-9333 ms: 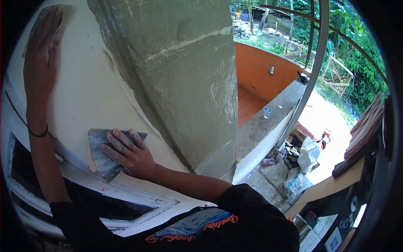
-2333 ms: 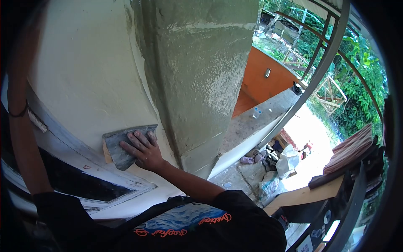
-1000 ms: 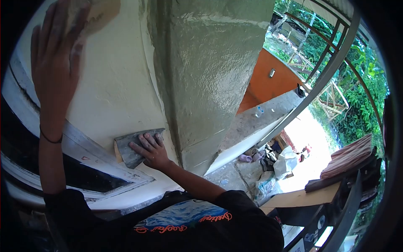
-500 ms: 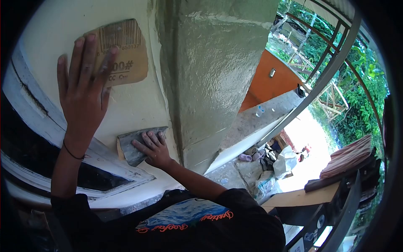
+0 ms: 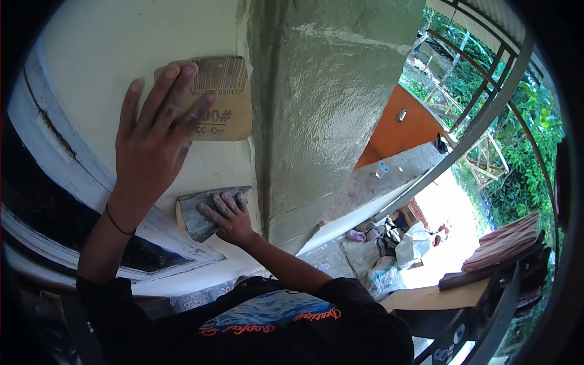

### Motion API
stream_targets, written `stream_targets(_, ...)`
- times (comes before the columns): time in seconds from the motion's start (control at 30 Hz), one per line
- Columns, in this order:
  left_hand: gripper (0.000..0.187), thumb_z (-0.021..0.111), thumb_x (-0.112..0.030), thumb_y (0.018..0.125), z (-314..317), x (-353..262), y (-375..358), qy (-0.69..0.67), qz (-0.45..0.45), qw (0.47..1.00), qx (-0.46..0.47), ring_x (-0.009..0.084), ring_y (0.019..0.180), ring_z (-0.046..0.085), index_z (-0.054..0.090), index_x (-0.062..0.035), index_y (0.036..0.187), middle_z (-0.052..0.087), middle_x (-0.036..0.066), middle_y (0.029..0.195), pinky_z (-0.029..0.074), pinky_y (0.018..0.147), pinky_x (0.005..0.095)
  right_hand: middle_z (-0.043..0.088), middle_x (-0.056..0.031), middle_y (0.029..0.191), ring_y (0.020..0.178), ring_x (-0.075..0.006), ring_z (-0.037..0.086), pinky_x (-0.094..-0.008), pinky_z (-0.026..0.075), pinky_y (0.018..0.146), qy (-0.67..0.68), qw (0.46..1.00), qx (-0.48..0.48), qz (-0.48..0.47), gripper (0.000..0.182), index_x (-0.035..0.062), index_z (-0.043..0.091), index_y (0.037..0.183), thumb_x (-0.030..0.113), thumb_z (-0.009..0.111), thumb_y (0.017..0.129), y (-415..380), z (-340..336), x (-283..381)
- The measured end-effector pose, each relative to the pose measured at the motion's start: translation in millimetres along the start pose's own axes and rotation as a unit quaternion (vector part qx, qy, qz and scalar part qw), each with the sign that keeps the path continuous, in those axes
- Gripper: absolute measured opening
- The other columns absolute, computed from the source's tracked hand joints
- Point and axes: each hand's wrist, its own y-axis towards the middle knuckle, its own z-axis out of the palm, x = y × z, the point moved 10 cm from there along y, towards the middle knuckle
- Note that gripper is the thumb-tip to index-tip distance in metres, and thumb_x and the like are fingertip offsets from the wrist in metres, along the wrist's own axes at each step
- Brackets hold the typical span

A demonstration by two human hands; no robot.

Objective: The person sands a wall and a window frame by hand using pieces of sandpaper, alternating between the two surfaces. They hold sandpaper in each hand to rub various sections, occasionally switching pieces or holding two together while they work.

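Note:
My left hand [image 5: 149,140], with a thin dark band at the wrist, lies with fingers spread on a brown-backed sheet of sandpaper [image 5: 228,109]. The sheet is flat against the cream wall and its printed barcode and numbers face me; its right edge is at the wall's corner with the green pillar. Lower down, my right hand [image 5: 231,219] rests with fingers apart on a dark grey sheet [image 5: 204,207], which looks like sandpaper with its abrasive side showing. That sheet's left edge curls away from the wall. Pale dust coats the fingers of both hands.
A glossy green pillar [image 5: 328,103] juts out right of the wall. At left is a white window frame [image 5: 52,115]. Shoes [image 5: 374,233] and plastic bags [image 5: 415,243] lie on the floor. Folded cloth [image 5: 502,243] sits on furniture at right.
My left hand and the brown sheet have moved right and slightly down, closer to the pillar, and the sheet sits straighter. My right hand stays on the grey sheet. The view has shifted a little.

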Motion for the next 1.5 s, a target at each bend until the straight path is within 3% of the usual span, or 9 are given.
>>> stream_targets(0.23,0.038,0.034,-0.023,0.09,-49,81,-9,0.121,-0.109,0.977,-0.14,0.0268,0.127,0.028,0.046,-0.0194,0.126,0.033,0.009,0.137,0.021,0.103,0.0465,0.038,-0.017,0.129,0.122,-0.0336,0.032,-0.0546,0.016,0.099,-0.021,0.999,-0.027,-0.021,0.064,0.0225,0.051,0.119,0.02,0.062,0.057,-14,14,2)
stream_targets(0.3,0.039,0.032,-0.026,0.089,-38,69,-22,0.111,-0.097,0.976,-0.161,0.0282,0.127,0.028,0.046,-0.0195,0.126,0.032,0.01,0.137,0.02,0.103,0.048,0.037,-0.0196,0.13,0.121,-0.0361,0.033,-0.0545,0.021,0.097,0.023,0.994,-0.06,0.084,0.066,0.0196,0.047,0.122,0.019,0.063,0.059,-26,16,-17)
stream_targets(0.53,0.043,0.026,-0.033,0.091,-37,71,-31,0.049,-0.109,0.971,-0.208,0.0322,0.126,0.028,0.048,-0.0179,0.124,0.033,0.012,0.136,0.02,0.102,0.0508,0.027,-0.0301,0.132,0.124,-0.0457,0.024,-0.059,0.01,0.098,0.045,0.985,-0.127,0.104,0.059,0.0162,0.05,0.12,0.034,0.064,0.066,19,-15,2)
stream_targets(0.77,0.044,0.026,-0.036,0.091,-42,75,-36,-0.022,-0.11,0.969,-0.219,0.0317,0.125,0.031,0.048,-0.0154,0.123,0.035,0.011,0.135,0.021,0.102,0.0499,0.03,-0.0266,0.132,0.126,-0.0416,0.023,-0.0575,0.008,0.099,0.083,0.972,-0.176,0.129,0.061,0.0167,0.052,0.12,0.036,0.066,0.064,109,-73,32)
stream_targets(1.03,0.046,0.024,-0.037,0.088,-37,82,-43,-0.034,-0.11,0.963,-0.244,0.0293,0.125,0.033,0.051,-0.0192,0.121,0.038,0.01,0.133,0.02,0.102,0.0476,0.028,-0.0212,0.135,0.128,-0.0364,0.021,-0.056,0.006,0.1,0.033,0.985,-0.134,0.102,0.059,0.0237,0.054,0.118,0.029,0.068,0.062,28,0,31)
stream_targets(1.1,0.048,0.023,-0.035,0.084,-36,82,-44,-0.027,-0.111,0.962,-0.248,0.0283,0.125,0.034,0.052,-0.0223,0.12,0.039,0.009,0.133,0.021,0.103,0.0464,0.026,-0.0302,0.132,0.126,-0.0457,0.019,-0.0573,0.004,0.099,-0.005,0.992,-0.114,0.048,0.052,0.0176,0.056,0.115,0.036,0.065,0.067,85,-33,44)
stream_targets(1.2,0.049,0.022,-0.036,0.085,-42,83,-42,-0.051,-0.109,0.957,-0.265,0.0283,0.124,0.034,0.051,-0.0207,0.121,0.04,0.009,0.132,0.02,0.103,0.0464,0.031,-0.0188,0.135,0.128,-0.0335,0.024,-0.0527,0.008,0.101,0.019,0.987,-0.149,0.061,0.061,0.0252,0.052,0.12,0.034,0.065,0.061,136,-80,47)
stream_targets(1.43,0.052,0.017,-0.042,0.088,-43,81,-41,-0.045,-0.133,0.959,-0.244,0.0296,0.122,0.037,0.051,-0.0189,0.12,0.04,0.01,0.132,0.022,0.102,0.0473,0.036,-0.0144,0.131,0.125,-0.0316,0.029,-0.0513,0.009,0.102,-0.029,0.996,-0.067,0.056,0.056,0.0274,0.054,0.117,0.036,0.066,0.063,-12,31,26)
stream_targets(1.5,0.047,0.023,-0.04,0.092,-48,75,-39,-0.056,-0.11,0.96,-0.251,0.0289,0.123,0.035,0.049,-0.0134,0.122,0.04,0.009,0.132,0.022,0.102,0.0467,0.035,-0.0148,0.132,0.126,-0.0322,0.028,-0.0512,0.009,0.102,-0.001,0.994,-0.084,0.077,0.057,0.0275,0.054,0.117,0.035,0.066,0.062,1,19,28)
